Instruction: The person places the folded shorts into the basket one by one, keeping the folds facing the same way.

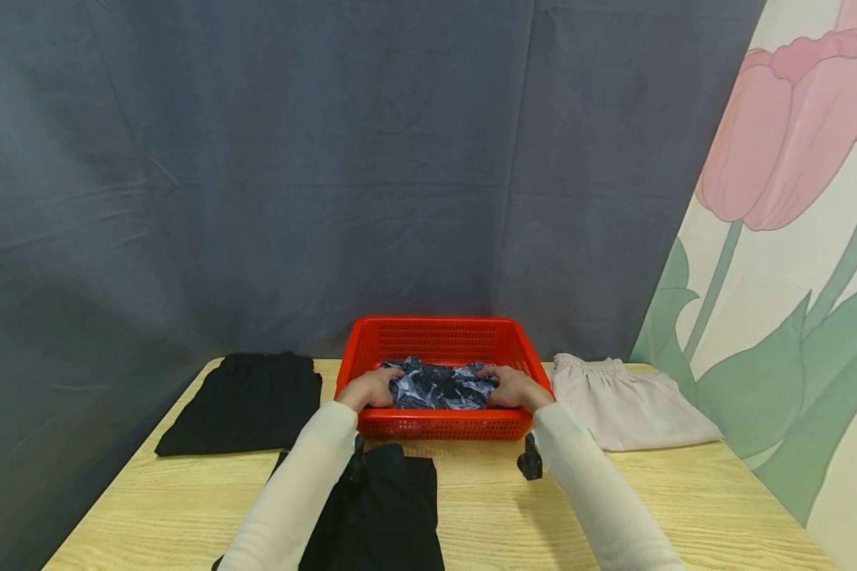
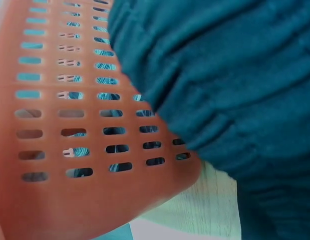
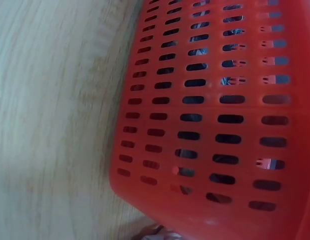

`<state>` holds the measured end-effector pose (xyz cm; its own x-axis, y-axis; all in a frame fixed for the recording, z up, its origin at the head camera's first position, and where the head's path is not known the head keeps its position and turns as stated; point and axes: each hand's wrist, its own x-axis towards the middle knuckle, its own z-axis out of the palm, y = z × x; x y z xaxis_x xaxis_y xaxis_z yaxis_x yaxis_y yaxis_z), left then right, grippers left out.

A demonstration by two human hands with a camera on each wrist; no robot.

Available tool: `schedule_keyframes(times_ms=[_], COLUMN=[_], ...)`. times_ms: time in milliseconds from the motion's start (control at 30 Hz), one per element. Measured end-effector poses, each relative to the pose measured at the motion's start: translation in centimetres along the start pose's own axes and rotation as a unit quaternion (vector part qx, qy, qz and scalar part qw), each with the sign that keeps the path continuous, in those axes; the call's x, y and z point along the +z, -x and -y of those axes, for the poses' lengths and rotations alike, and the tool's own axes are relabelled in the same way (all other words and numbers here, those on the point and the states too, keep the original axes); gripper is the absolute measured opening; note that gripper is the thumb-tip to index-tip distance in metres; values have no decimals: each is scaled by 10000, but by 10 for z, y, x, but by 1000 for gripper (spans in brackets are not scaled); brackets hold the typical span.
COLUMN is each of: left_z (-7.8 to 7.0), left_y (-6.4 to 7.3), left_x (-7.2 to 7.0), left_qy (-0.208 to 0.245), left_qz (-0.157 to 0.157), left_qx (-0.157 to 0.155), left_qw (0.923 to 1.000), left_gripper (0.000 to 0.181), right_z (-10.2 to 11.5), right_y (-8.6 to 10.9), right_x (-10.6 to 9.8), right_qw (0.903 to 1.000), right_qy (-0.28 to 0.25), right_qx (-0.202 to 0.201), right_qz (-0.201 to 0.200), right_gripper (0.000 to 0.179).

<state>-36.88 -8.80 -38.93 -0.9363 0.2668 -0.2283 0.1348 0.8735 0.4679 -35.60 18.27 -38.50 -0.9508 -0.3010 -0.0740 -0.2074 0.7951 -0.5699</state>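
Observation:
Over the near rim of a red plastic basket [image 1: 443, 426], both hands reach in from either side. Inside lies a crumpled dark garment [image 1: 439, 388] with whitish streaks. My left hand [image 1: 373, 388] grips its left end, thumb on top of the cloth. At the opposite end my right hand [image 1: 514, 388] grips it in the same way. The lower fingers of both hands are hidden behind the cloth and the basket. Each wrist view shows the slotted basket wall [image 3: 205, 200] from outside.
Folded black clothing [image 1: 246, 404] lies on the table [image 1: 486, 507] left of the basket, and beige elastic-waisted clothing [image 1: 628, 400] on the right. Another black garment [image 1: 393, 515] lies in front, partly under the left forearm. A grey curtain [image 1: 328, 174] hangs behind.

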Motion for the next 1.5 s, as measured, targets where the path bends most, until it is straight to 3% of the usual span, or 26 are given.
schedule_keyframes(times_ms=[567,733,833,1100,1300,1500], left_z=[-7,-9,-10,-14,-9,-5], left_y=[9,12,14,18,23,27], left_x=[-6,-9,-10,-14,-15,-18], left_qy=[-68,-91,192,537,827,1144], left_qz=[-224,-636,-894,-1216,-1619,-1901], left_qx=[-61,210,309,483,587,735], left_qw=[9997,9977,9953,9899,9816,9723], left_gripper=[65,69,68,67,54,46], right_z=[9,10,9,5,8,11], right_y=[6,8,11,18,20,23], right_x=[-7,-8,-9,-10,-11,-11], right_qw=[9996,9990,9984,9956,9921,9848], right_qy=[-44,-154,-183,-283,-458,-799], right_qx=[231,221,190,1,-286,-398], right_qz=[-158,-359,-500,-896,-1131,-1488], right_gripper=[55,54,51,49,54,46])
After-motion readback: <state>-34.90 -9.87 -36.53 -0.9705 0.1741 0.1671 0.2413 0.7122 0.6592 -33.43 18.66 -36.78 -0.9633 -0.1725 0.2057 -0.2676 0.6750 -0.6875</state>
